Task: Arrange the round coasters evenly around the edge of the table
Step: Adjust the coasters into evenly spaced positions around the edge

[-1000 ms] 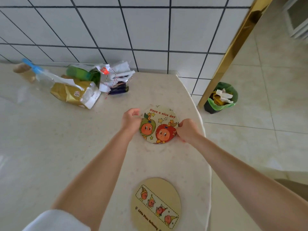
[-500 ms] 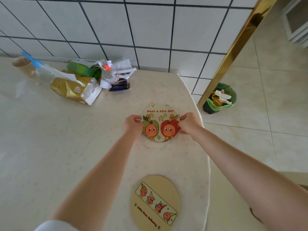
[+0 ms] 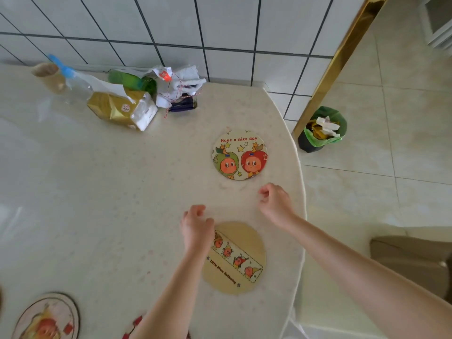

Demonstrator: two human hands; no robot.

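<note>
A round "Have a nice day" coaster [image 3: 239, 154] lies flat near the right edge of the pale table [image 3: 97, 192], untouched. Closer to me lies a tan round coaster [image 3: 238, 263] with a strip of cartoon fruits. My left hand [image 3: 197, 227] hovers over its upper left rim, fingers loosely curled and holding nothing. My right hand [image 3: 276, 204] hangs between the two coasters, fingers apart and empty. A third round coaster [image 3: 46, 319] shows at the bottom left. A red patterned bit [image 3: 133, 325] peeks out beside my left forearm.
A clutter sits at the back by the tiled wall: a gold tissue pack [image 3: 122, 111], a green bottle [image 3: 133, 81], white wrappers [image 3: 181, 84] and a paper cup [image 3: 49, 75]. On the floor to the right stands a green-lined bin [image 3: 322, 129] next to a gold post [image 3: 342, 57].
Both hands let go of the "Have a nice day" coaster and drew back toward me. The coaster stays where it was set, turned upright. The view widened to show the bottom-left coaster.
</note>
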